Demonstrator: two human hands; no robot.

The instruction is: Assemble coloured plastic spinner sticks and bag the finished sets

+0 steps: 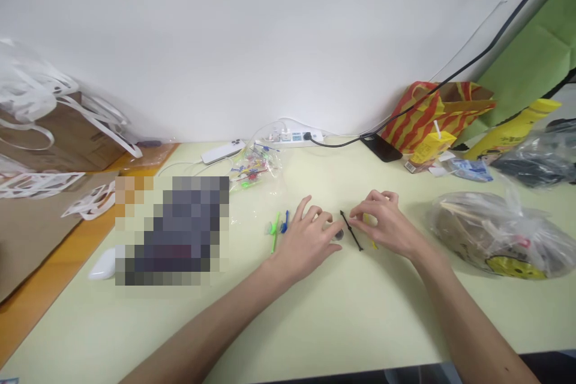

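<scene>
My left hand (306,240) rests low over the table with its fingers spread. A small dark round piece (339,235) shows between its thumb and index finger; I cannot tell whether they touch it. My right hand (384,222) brings thumb and index finger together at the upper part of a thin black stick (351,231) with an arrow-shaped tip. Yellow plastic bits (374,245) are partly hidden behind and below the right hand. Left of the left hand lie a green stick (275,233) with a clear round part and a blue arrow-tipped piece (285,222).
A clear bag of colourful plastic pieces (254,168) lies near a power strip (294,136) by the wall. A blurred-out dark item (180,231) and a white mouse (103,264) are left. Right are a plastic-wrapped bowl (504,237), yellow drink carton (429,150), phone (382,149) and striped bag (418,117).
</scene>
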